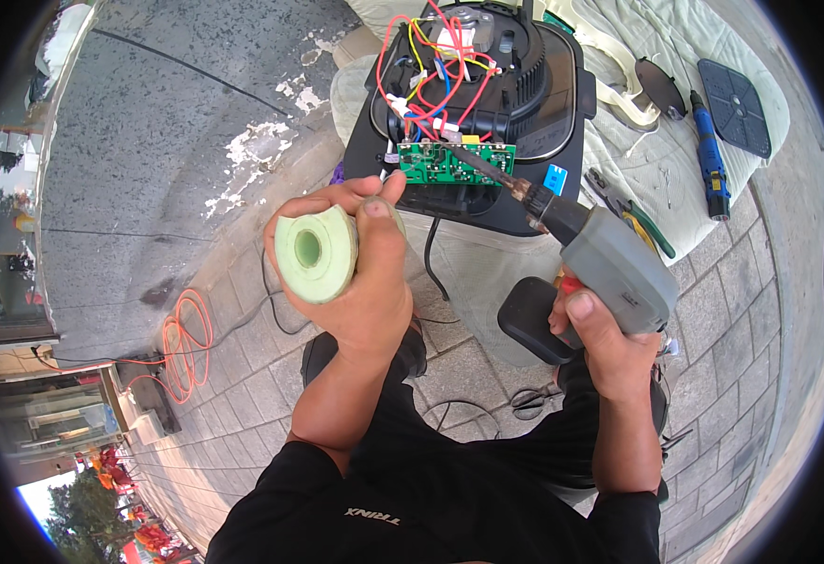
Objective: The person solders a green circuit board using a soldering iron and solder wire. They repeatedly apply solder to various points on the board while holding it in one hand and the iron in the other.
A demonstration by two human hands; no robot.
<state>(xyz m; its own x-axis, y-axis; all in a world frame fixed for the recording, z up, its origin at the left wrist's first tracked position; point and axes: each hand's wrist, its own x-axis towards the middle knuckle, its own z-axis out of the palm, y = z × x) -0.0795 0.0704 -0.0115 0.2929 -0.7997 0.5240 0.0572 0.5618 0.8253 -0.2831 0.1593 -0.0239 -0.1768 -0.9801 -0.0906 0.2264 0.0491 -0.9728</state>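
Observation:
My left hand (374, 273) is closed around a pale green, thick cylinder (288, 252) with a round hole in its end and a notch at the upper rim. My right hand (609, 352) grips the handle of a grey and black cordless drill (619, 268). The drill's long, dark bit slants up and left, its tip over or close to a green circuit board (421, 167); contact is unclear. That board sits at the near edge of an upturned black appliance (562, 103). Loose red, yellow and blue wires (449, 66) spread over it.
On a pale quilted cloth (694, 66) at the right lie a blue pen-shaped tool (710, 164), a dark perforated plate (734, 106) and green-handled pliers (654, 230). Scissors (528, 404) rest on paving between my feet. An orange cable (186, 348) coils at left.

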